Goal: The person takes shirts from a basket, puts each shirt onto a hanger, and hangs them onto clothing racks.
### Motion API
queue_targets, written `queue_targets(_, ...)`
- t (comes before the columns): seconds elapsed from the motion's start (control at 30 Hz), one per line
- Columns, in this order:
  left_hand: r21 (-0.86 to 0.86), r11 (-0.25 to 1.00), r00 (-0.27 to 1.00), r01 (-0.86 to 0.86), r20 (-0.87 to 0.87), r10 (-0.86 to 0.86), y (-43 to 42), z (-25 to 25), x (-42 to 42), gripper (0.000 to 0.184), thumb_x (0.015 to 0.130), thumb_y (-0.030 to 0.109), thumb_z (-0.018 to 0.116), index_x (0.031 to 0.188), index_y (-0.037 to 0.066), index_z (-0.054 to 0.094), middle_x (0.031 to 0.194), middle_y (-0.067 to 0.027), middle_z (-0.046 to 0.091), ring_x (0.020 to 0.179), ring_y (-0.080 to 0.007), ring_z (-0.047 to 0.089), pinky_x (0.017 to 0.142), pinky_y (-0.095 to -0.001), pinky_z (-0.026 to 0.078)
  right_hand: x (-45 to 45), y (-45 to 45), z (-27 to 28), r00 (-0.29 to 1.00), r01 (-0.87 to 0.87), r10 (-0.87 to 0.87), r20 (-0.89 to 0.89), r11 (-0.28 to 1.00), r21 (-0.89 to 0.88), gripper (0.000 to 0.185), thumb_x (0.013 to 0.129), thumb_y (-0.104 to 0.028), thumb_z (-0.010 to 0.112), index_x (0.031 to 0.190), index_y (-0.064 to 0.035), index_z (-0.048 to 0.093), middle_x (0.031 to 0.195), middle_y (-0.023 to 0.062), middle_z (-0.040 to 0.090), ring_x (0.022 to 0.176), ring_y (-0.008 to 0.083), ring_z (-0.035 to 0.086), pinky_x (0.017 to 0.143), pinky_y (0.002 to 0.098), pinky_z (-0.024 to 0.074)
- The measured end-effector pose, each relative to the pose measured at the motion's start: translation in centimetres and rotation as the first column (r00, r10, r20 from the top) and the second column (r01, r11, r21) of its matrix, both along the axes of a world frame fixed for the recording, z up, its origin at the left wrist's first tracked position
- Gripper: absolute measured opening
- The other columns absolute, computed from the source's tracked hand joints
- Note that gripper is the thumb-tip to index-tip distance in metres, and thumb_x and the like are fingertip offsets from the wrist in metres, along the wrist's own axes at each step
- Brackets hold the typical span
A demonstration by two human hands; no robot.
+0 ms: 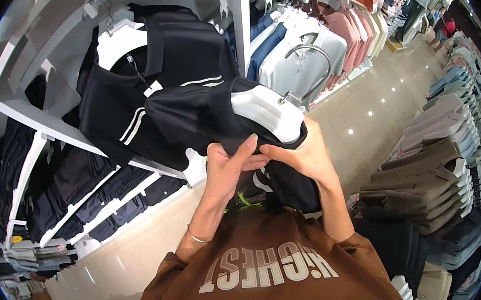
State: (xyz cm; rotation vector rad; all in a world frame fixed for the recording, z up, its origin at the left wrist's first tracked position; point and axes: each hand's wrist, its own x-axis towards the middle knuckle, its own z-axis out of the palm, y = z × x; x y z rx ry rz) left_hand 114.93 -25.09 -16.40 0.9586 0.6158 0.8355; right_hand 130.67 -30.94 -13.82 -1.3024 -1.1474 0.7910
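Observation:
In front of my chest is a black shirt on a white hanger, its metal hook pointing away to the upper right. My left hand grips the shirt's near edge, thumb on top of the cloth. My right hand closes on the neckline close to the hanger's end, and the two thumbs almost meet. Fingers under the fabric are partly hidden. Just beyond hangs another black collared shirt with white sleeve stripes and a white tag at its neck.
A white rack frame stands at the left, above shelves of folded dark clothes. Pale and pink shirts hang at the back. Brown shirts hang in a row at the right. A shiny tiled floor runs between the racks.

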Motion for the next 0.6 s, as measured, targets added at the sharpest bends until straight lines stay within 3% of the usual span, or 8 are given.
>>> queue_targets(0.2,0.036,0.998,0.997,0.059,-0.044,-0.057,-0.5,0.8,-0.3,0.033,0.092,0.024,0.058,0.099,-0.008,0.06,0.087,-0.0148,0.067,0.073,-0.025,0.069,0.063,-0.0316,0.06,-0.4,-0.2,0.3,0.999,-0.028,0.027,-0.018,1.0,-0.001,0.046,0.064,-0.004,0.072,0.108,0.0048,0.059,0.094,0.009,0.066,0.086,0.0123,0.059,0.078,0.0276,0.0473)
queue_targets(0.3,0.049,0.999,1.0,-0.022,-0.02,0.023,-1.0,1.3,0.3,0.032,0.092,0.022,0.06,0.089,-0.01,0.06,0.077,-0.0175,0.066,0.066,-0.026,0.069,0.056,-0.0292,0.058,-0.3,-0.2,0.4,0.999,-0.049,0.049,-0.01,0.999,-0.008,0.045,0.066,-0.002,0.071,0.108,0.0048,0.059,0.095,0.008,0.066,0.087,0.0114,0.058,0.079,0.0272,0.0468)
queue_targets(0.6,0.072,0.997,1.0,0.008,-0.026,-0.006,-1.0,1.2,0.4,0.034,0.093,0.023,0.059,0.088,-0.011,0.061,0.072,-0.0172,0.066,0.063,-0.0247,0.069,0.054,-0.0281,0.058,-0.3,-0.4,0.4,0.996,-0.082,0.083,-0.016,0.996,0.042,0.046,0.067,-0.005,0.071,0.11,0.004,0.058,0.096,0.0093,0.066,0.086,0.012,0.059,0.078,0.028,0.0479)
